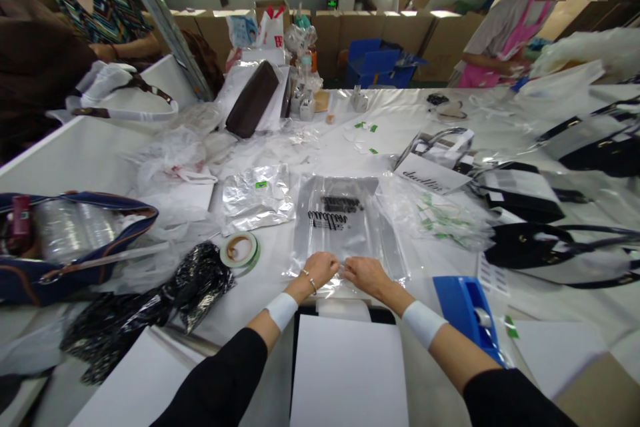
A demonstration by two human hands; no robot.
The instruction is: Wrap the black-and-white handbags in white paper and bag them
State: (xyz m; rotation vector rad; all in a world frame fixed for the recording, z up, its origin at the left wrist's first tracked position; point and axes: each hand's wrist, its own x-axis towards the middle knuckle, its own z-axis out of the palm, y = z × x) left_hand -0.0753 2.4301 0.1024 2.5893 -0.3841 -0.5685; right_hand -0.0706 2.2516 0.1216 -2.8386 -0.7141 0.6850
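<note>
Plastic bag: clear, glossy, grey-toned across the middle, bearing black cursive lettering with a darker printed block above it. Lies flat on the white counter, roughly rectangular, sides creased and reflective. Near edge puckered, pinched at its middle; far edge spread out.

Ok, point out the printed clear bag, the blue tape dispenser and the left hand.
Printed clear bag (345,230), head view: its printed face.
Blue tape dispenser (459,301), head view: its blue body.
Left hand (321,269), head view: its back.
</note>
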